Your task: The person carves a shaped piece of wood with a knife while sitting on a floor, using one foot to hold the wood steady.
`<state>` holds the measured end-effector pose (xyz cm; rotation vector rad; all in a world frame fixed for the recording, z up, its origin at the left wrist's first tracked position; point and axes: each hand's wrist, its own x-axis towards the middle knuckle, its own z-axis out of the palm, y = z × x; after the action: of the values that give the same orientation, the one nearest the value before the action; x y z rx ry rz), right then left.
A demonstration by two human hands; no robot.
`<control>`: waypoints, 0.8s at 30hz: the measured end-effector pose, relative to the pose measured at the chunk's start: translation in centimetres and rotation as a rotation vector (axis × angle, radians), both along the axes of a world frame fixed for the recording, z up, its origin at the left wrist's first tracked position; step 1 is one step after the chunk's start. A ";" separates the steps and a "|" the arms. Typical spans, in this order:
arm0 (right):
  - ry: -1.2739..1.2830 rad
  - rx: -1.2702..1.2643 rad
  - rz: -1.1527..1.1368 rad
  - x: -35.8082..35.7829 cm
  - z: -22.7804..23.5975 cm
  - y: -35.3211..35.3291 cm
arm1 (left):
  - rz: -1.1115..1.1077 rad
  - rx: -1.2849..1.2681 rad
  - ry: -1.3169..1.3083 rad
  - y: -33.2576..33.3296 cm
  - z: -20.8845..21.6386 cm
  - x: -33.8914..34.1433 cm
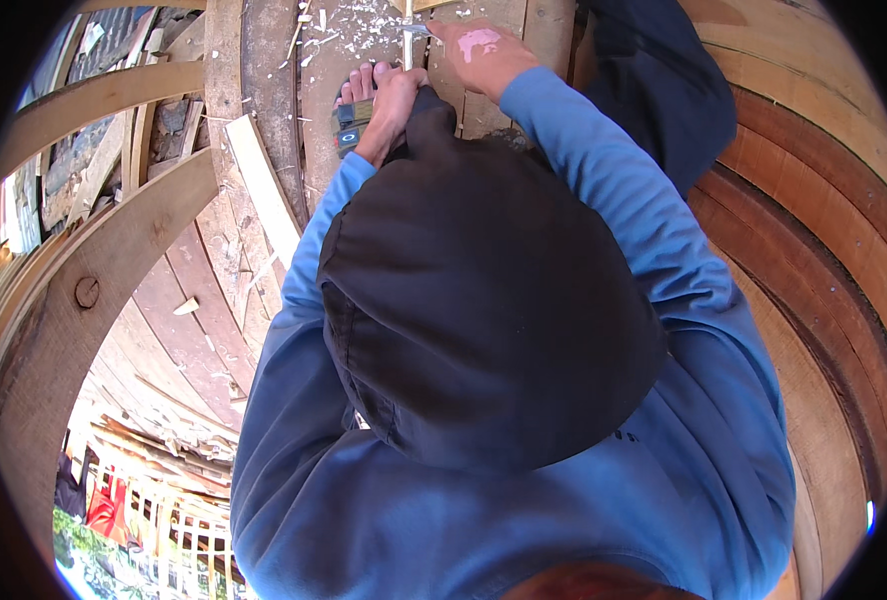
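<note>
At the top of the head view, my left hand (394, 104) is closed round the lower end of a thin pale wooden stick (408, 54). My right hand (479, 58) is closed on a knife, its handle hidden in the fingers. The short metal knife blade (419, 29) lies across the stick, above my left hand. Pale wood shavings (356, 32) are scattered on the boards around the stick. Beside my left hand is a foot in a dark strapped sandal (353, 128). A large bulge of dark cloth (494, 310) fills the middle and hides what lies below it.
A pale flat wood strip (263, 185) lies on the plank floor (179, 285) at left. Curved-looking wooden beams (114, 255) stand along the left. Stacked brown boards (814, 210) line the right side. A white slatted fence (179, 525) shows at lower left.
</note>
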<state>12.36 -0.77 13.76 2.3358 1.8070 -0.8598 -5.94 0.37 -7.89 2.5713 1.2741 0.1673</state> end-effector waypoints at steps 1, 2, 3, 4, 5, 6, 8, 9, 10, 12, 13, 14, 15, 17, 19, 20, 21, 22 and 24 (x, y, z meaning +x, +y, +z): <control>0.041 -0.030 0.009 0.3 0.2 0.3 | 0.004 0.010 0.005 0.4 0.0 0.0; 0.081 -0.060 0.018 0.6 0.3 0.4 | 0.008 0.016 0.007 0.2 0.2 -0.1; 0.059 -0.071 0.044 0.7 0.1 0.3 | 0.011 0.013 0.014 -0.4 0.3 -0.2; 0.034 -0.087 0.061 0.6 0.0 -0.4 | 0.012 0.011 0.011 -1.1 0.7 -0.3; 0.009 -0.104 0.079 0.4 0.0 -0.9 | 0.015 0.013 0.008 -1.1 0.9 -0.1; 0.014 -0.131 0.094 0.5 0.1 -1.2 | 0.017 0.013 0.004 -0.8 1.1 0.0; 0.025 -0.173 0.134 0.5 1.5 -0.4 | 0.027 0.014 0.013 -0.8 1.3 -0.2; 0.030 -0.190 0.107 0.4 1.9 -0.1 | 0.034 0.015 0.017 -0.8 1.4 -0.3; 0.034 -0.211 0.076 0.2 2.2 0.0 | 0.034 0.011 0.017 -0.8 1.7 -0.2; 0.016 -0.154 0.062 0.0 1.8 -0.4 | 0.045 -0.001 0.025 -0.7 2.2 -0.2; -0.010 -0.073 0.078 0.1 0.9 -0.6 | 0.041 0.016 0.015 -0.5 2.2 -0.2; -0.041 0.009 0.093 0.4 -0.2 -0.8 | 0.035 0.033 -0.001 -0.2 2.2 0.1; -0.030 0.038 0.124 0.9 -1.8 -0.8 | 0.028 0.051 -0.017 0.0 2.2 0.4; -0.002 0.090 0.184 1.9 -4.9 -1.0 | 0.023 -0.159 -0.053 0.3 3.8 1.0; 0.004 0.044 0.090 0.6 -2.8 -0.8 | 0.040 -0.392 -0.064 0.9 6.7 1.7; 0.007 0.027 0.046 0.1 -1.7 -0.6 | 0.051 -0.402 -0.051 0.9 6.8 1.7; -0.013 0.048 0.075 0.0 -1.3 -0.6 | 0.066 -0.200 -0.004 0.4 4.2 1.1; -0.037 0.062 0.093 0.1 -0.9 -0.9 | 0.065 -0.099 0.010 0.2 3.0 0.8; -0.065 0.091 0.119 0.5 -0.8 -0.7 | 0.082 0.011 0.013 0.2 1.8 0.5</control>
<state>12.89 -1.48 12.95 2.2519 1.9743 -0.6929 -5.44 0.58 -6.08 2.5351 1.3883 0.1741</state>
